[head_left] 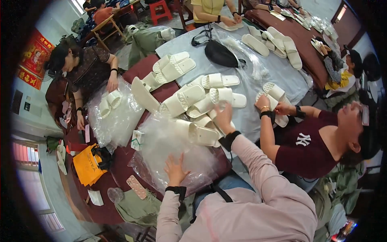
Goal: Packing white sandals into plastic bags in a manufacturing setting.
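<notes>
- Slippers [201, 105] lie heaped mid-table, beyond the bags [169, 149].
- Right hand [224, 117] reaches into the heap, grip unclear.
- Left hand [175, 168] presses spread on the bags.
- Likely picking; next needs a firm grasp.

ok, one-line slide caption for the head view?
Left hand presses clear bags; right hand reaches into white slippers.

A crumpled heap of clear plastic bags [169, 149] lies on the table's near edge; just beyond, white slippers [197, 103] lie jumbled, some overlapping the bags
</notes>
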{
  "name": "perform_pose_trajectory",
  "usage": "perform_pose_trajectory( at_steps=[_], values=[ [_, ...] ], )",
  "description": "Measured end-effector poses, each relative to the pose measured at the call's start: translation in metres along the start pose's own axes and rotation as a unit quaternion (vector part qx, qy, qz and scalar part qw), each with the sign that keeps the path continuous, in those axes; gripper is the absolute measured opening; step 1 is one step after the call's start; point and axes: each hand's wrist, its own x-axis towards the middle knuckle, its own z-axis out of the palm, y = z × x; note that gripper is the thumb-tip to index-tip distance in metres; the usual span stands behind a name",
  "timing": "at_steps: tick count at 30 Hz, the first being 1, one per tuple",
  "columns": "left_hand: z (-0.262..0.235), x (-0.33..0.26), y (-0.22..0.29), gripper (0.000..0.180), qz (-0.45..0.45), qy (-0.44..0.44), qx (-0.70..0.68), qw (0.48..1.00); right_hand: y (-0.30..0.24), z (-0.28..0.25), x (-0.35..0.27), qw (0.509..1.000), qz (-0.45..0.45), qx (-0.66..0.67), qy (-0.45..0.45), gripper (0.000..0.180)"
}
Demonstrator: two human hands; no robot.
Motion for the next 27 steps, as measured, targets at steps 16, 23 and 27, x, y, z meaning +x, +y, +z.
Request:
perform_pose_trajectory(
  at_steps=[16,23,27],
  values=[
    [0.016,0.019,0.029,0.084,-0.074,0.049,-0.045,0.995,0.137,0.026,0.185,0.936,0.131,0.136,-0.298,0.057],
    [0.029,-0.007,0.003,0.065,-0.059,0.108,-0.076,0.989,0.107,0.052,0.15,0.897,0.085,0.238,-0.362,0.032],
    [0.099,0.01,-0.047,0.051,0.146,0.127,0.061,0.979,0.148,0.049,0.151,0.934,0.003,0.193,-0.301,0.023]
  ],
)
